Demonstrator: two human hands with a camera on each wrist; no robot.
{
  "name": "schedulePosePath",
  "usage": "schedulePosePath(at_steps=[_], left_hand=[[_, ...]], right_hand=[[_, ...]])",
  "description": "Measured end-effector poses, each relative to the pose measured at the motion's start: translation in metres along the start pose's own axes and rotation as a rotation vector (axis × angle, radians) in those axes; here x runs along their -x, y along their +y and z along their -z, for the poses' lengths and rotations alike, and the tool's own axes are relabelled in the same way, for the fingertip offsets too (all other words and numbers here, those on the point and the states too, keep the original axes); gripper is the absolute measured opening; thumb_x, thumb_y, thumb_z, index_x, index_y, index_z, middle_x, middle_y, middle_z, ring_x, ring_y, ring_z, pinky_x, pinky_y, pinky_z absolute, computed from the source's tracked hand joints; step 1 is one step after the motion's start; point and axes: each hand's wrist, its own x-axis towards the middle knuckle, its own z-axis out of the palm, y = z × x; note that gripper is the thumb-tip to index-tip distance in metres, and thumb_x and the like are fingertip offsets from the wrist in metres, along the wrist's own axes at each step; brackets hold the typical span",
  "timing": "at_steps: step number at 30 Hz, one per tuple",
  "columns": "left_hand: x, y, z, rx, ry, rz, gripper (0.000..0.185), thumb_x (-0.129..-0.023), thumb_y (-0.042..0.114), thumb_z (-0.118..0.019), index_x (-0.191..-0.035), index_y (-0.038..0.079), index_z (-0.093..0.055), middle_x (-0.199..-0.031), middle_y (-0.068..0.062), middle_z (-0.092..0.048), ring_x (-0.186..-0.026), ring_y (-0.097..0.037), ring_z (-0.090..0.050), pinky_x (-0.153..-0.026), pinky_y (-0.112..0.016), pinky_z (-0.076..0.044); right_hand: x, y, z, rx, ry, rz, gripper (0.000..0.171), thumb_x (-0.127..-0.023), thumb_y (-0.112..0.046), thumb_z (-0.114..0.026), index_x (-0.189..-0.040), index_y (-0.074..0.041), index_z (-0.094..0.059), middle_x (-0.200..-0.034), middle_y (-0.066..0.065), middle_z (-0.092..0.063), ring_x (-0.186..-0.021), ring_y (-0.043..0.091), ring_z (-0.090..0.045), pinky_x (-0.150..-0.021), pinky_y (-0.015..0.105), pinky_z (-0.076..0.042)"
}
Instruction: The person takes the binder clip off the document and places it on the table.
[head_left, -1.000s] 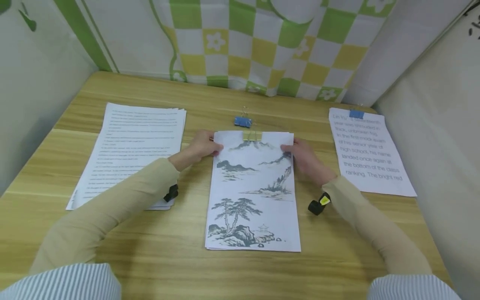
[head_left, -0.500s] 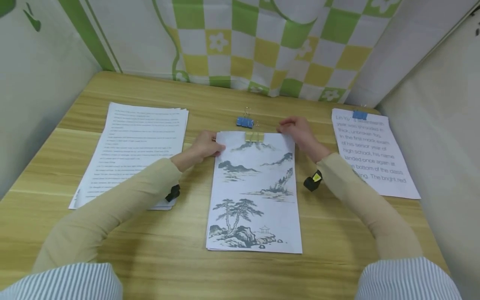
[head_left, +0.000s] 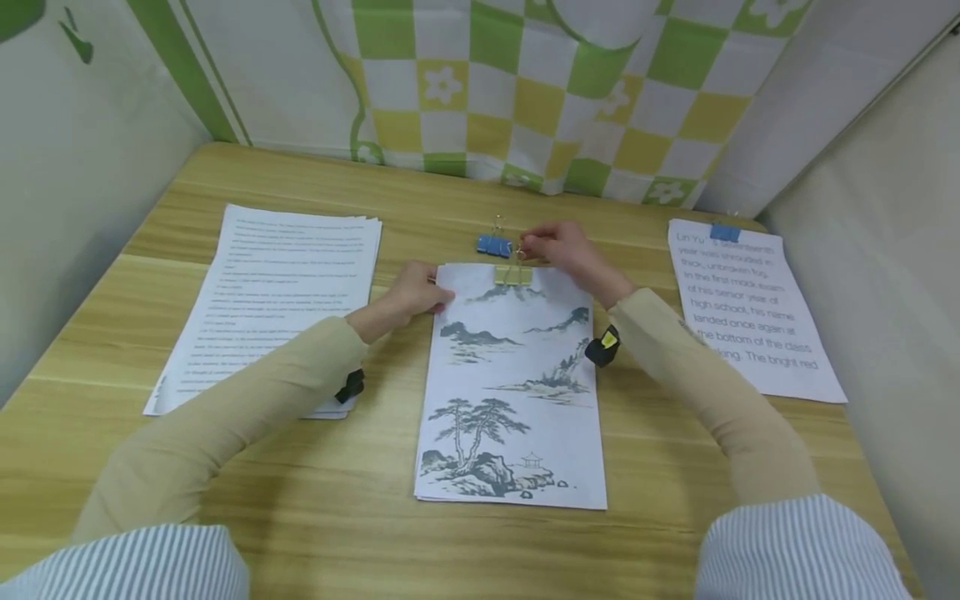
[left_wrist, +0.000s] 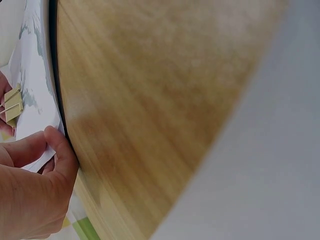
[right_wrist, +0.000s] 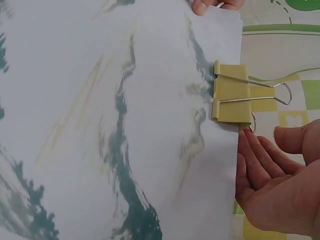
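Head view shows the landscape sheets (head_left: pixel 510 383) lying on the tabletop (head_left: pixel 675 467) with the yellow clip (head_left: pixel 513 274) already on their top edge, the left hand (head_left: pixel 417 292) pinching their corner, while the right hand (head_left: pixel 558 246), fingers (right_wrist: pixel 260 165) loosely open and holding nothing, arrives at the clip's wire handles, so I judge only the handles remain.
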Motion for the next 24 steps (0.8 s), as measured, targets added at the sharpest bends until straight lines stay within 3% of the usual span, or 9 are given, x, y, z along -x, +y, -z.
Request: schedulePosePath(at_steps=[10,17,24], left_hand=[[0.0012,0.0019,0.0004,-0.010,0.004,0.020,0.030,-0.086,0.000,-0.060,-0.115,-0.010,-0.058,-0.086,-0.009,-0.053,-0.057,-0.005,-0.051,-0.054,-0.013,-0.046],[0.0013,0.0016,-0.0004,0.014,-0.002,0.024,0.032,-0.086,-0.001,-0.060,-0.117,-0.011,-0.058,-0.087,-0.010,-0.054,-0.057,-0.004,-0.051,-0.054,-0.012,-0.047],[0.0012,0.0013,-0.0002,0.015,-0.001,0.022,0.033,-0.087,-0.001,-0.059,-0.118,-0.010,-0.057,-0.087,-0.009,-0.053,-0.057,-0.003,-0.051,-0.054,-0.011,-0.046]], right_hand=[[-0.0003,-0.0015,-0.0065,0.007,-0.041,0.036,0.039,-0.099,-0.025,-0.049,-0.125,0.003,-0.055,-0.120,0.022,-0.062,-0.096,0.020,-0.063,-0.090,0.033,-0.052],[0.0011,-0.0012,-0.0053,0.047,-0.093,0.057,0.046,-0.096,-0.027,-0.055,-0.129,0.004,-0.051,-0.124,0.024,-0.059,-0.109,0.030,-0.059,-0.096,0.038,-0.049],[0.0027,0.0004,-0.0025,0.123,-0.133,0.045,0.053,-0.091,-0.025,-0.063,-0.135,-0.001,-0.047,-0.133,0.018,-0.055,-0.122,0.028,-0.052,-0.106,0.040,-0.041]])
